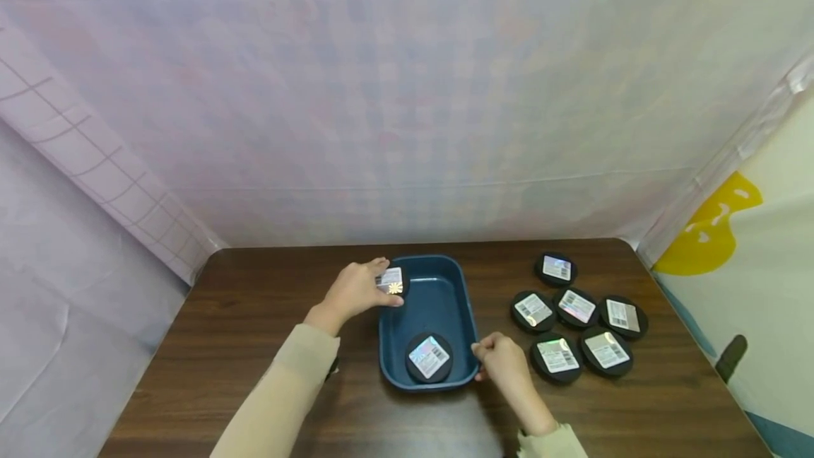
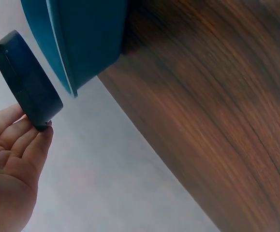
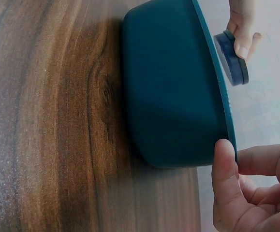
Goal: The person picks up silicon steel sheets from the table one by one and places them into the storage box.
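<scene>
My left hand (image 1: 357, 291) grips a round black tin (image 1: 392, 281) by its edge, with a white barcode label facing up. In the left wrist view the tin (image 2: 27, 79) is held up beside the rim of the blue basin (image 2: 84, 43), thumb on one side and fingers on the other. The right hand (image 1: 502, 362) pinches the right rim of the basin (image 1: 439, 309) near its front corner; the right wrist view shows thumb and finger (image 3: 224, 166) on that rim. A second labelled black tin (image 1: 429, 358) lies inside at the basin's front.
To the right, several round black tins (image 1: 575, 308) with white labels lie close together on the brown wooden table (image 1: 273, 281). A pale cloth (image 1: 407, 126) hangs behind the table's back edge. A small dark object (image 1: 333, 369) shows beside the left sleeve.
</scene>
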`<action>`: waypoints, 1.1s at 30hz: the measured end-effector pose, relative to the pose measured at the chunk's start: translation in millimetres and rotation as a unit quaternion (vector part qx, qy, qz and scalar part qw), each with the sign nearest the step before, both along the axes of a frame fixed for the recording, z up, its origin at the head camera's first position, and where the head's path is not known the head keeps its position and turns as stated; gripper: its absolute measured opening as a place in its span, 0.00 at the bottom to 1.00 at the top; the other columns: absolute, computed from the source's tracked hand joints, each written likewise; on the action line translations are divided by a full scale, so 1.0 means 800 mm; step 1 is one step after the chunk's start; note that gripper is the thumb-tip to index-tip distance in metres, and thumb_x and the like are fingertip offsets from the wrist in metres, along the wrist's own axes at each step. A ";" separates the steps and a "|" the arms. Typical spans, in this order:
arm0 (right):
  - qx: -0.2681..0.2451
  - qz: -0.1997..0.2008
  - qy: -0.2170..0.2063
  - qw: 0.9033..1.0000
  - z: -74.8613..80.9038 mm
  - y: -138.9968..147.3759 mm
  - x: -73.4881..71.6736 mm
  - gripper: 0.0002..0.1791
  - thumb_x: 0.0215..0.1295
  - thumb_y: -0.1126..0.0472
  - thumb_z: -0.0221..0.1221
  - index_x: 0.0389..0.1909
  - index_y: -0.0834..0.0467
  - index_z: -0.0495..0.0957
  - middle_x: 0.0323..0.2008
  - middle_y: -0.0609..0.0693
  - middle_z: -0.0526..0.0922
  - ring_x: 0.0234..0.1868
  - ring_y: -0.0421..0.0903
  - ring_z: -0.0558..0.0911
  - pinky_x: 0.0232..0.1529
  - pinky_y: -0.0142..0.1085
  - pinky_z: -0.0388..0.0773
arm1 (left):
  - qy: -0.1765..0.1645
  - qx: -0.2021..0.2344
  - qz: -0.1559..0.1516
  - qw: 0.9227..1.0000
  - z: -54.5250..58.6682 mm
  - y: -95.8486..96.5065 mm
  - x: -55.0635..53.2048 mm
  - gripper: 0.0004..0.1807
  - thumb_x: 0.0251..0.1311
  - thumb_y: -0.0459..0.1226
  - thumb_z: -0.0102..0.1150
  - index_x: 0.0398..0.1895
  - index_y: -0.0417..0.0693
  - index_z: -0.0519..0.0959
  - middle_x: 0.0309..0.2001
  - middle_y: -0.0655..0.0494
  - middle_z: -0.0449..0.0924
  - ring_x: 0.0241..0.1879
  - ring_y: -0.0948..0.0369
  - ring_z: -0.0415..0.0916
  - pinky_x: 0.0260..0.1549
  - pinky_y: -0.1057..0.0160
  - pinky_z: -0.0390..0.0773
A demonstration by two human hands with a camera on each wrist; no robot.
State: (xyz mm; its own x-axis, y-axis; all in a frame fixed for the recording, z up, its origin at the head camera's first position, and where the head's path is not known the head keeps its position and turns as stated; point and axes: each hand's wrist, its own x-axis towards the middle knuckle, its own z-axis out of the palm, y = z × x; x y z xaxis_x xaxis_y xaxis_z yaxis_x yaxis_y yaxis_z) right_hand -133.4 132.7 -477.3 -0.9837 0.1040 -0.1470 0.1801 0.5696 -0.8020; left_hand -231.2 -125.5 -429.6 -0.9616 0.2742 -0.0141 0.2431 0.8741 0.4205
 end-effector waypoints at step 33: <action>0.002 0.003 0.006 1.000 -0.003 0.002 0.000 0.09 0.58 0.64 0.59 0.29 0.67 0.73 0.16 0.50 0.75 0.12 0.43 0.78 0.22 0.33 0.74 | 0.000 0.000 -0.031 1.000 -0.012 0.039 -0.002 0.50 0.37 0.61 0.69 0.63 0.44 0.68 0.64 0.49 0.66 0.60 0.50 0.66 0.54 0.54 0.71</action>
